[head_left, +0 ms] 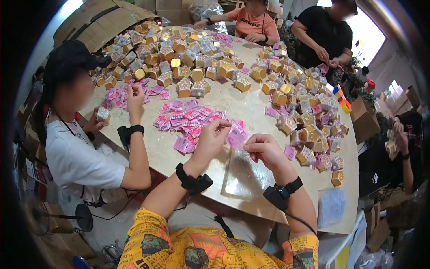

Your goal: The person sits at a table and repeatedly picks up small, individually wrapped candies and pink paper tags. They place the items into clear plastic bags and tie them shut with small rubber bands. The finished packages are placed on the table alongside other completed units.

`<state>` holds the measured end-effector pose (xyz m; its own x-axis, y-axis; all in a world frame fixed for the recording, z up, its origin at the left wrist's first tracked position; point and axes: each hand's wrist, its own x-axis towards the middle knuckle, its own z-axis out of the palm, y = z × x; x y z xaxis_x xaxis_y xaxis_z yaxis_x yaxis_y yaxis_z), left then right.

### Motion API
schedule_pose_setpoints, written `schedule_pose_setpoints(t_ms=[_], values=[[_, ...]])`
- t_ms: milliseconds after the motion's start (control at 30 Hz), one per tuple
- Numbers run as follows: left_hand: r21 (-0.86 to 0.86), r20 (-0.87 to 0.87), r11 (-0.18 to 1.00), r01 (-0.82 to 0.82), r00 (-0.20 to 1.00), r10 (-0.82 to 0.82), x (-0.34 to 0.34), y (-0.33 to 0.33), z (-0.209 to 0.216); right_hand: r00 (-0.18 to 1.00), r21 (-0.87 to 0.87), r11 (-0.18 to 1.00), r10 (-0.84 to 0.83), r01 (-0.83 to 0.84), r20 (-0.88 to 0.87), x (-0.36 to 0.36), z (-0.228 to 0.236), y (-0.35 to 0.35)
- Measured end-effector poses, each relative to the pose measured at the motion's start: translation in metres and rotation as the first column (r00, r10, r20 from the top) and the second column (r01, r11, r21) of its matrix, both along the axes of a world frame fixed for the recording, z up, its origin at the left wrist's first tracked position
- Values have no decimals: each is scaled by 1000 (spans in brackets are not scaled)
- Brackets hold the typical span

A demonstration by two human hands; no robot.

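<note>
Between my hands hangs a small pink printed tag (236,136). My left hand (210,138) pinches it near its upper left edge. My right hand (267,151) is closed in a pinch just beside the tag's lower right corner; whatever lies between those fingertips is too small to make out. A pile of similar pink tags (190,117) lies on the table left of my left hand. Under my hands, at the table's near edge, rests a flat clear plastic sheet or bag (244,175). Black bands with small boxes are strapped to both my wrists.
Gold hexagonal boxes in clear wrap form a large heap (179,54) at the far left and another (309,121) at the right, with pink tags among them. A clear packet (331,206) lies at the near right. Co-workers (85,130) surround the table (215,101).
</note>
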<state>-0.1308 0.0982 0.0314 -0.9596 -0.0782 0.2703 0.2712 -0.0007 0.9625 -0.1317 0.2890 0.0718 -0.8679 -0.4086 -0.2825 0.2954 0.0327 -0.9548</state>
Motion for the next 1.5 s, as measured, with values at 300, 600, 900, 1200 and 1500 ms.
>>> schedule_pose_setpoints(t_ms=[300,600,900,1200,1500], values=[[-482,-438,872,-86,885,-155,20,-8,50,993,34,999,5,-1,-121,-4,17,4],[-254,-257,964,82,955,-149,23,12,46,972,-247,963,-155,108,-176,21,12,3],[-539,-460,842,-13,842,-282,30,21,62,992,-503,856,-125,121,25,29,5,22],[-612,-636,754,-237,714,-293,33,40,78,962,-495,831,-268,255,47,37,13,29],[-709,-580,673,-210,717,-387,32,56,81,963,-422,883,-258,205,-72,42,12,51]])
